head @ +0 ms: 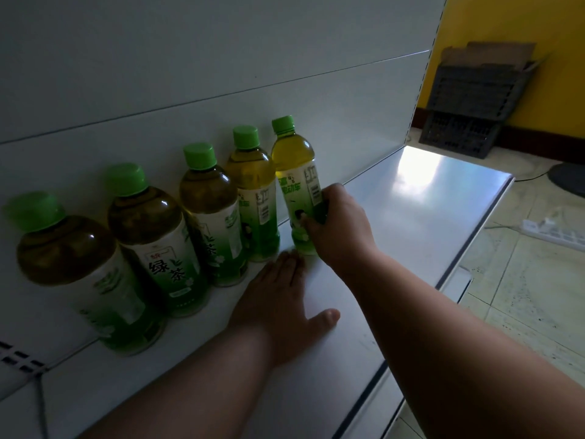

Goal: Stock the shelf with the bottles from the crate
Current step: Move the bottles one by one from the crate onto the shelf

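Several green-capped tea bottles stand in a row along the back panel of the white shelf (pixel 411 223). My right hand (pixel 338 226) grips the lower part of the rightmost bottle (pixel 296 172), which stands upright on the shelf at the end of the row. Next to it is another bottle (pixel 253 191), then more (pixel 152 236) toward the left. My left hand (pixel 285 299) lies flat on the shelf surface in front of the row, fingers straight and pointing at the base of the held bottle. The crate the bottles come from is out of sight.
Dark plastic crates (pixel 471 106) with cardboard on top lean against a yellow wall at the far right. A white power strip (pixel 550 231) lies on the tiled floor beyond the shelf's front edge (pixel 468 245). The shelf's right half is bare.
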The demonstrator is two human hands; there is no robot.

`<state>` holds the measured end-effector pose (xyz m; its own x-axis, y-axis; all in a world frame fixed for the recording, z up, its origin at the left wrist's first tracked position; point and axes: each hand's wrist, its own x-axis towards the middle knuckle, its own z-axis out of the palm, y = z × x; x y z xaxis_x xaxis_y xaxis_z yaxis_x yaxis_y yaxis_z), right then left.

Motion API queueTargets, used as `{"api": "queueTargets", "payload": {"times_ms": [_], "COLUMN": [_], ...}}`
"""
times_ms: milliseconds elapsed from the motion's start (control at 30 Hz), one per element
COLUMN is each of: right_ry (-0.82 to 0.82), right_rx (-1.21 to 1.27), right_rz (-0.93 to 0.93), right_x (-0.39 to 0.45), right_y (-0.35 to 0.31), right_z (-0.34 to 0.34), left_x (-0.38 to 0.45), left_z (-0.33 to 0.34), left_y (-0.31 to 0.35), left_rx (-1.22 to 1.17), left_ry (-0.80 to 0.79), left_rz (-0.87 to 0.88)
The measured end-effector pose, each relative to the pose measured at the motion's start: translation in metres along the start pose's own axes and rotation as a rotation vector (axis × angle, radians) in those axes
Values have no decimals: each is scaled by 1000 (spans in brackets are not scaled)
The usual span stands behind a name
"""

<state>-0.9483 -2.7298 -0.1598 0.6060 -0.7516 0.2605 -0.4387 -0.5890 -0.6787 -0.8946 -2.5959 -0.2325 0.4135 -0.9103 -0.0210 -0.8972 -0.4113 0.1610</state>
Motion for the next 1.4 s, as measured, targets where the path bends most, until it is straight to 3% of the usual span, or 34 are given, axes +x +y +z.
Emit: {"api": "queueTargets", "payload": {"times_ms": [400,567,700,900,1100,1233,1400], "right_ry": [59,-46,-211,-203,-38,-23,-113], "right_rx": [159,110,-11,-227,-349,-455,-559], "right_rz": [93,132,81,-15,180,354,602], "right_x": [8,10,-16,-112,-219,-299,-390], "right_y": [-2,-16,-18,3,35,53,92], "right_z": [29,24,2,-78,-172,-218,-241], "left_x": [1,-1,-6,-12,-82,-141,-201], "left_z": [-9,-11,-13,-34,-60,-50,0], "left_y": [3,7,11,33,126,197,265], "left_rx": [71,31,55,128,-114,-125,-97], "left_ry": [-134,-131,-81,-143,56,-13,-86], "left_rz": [-8,-40,-16,15,305,466,541]}}
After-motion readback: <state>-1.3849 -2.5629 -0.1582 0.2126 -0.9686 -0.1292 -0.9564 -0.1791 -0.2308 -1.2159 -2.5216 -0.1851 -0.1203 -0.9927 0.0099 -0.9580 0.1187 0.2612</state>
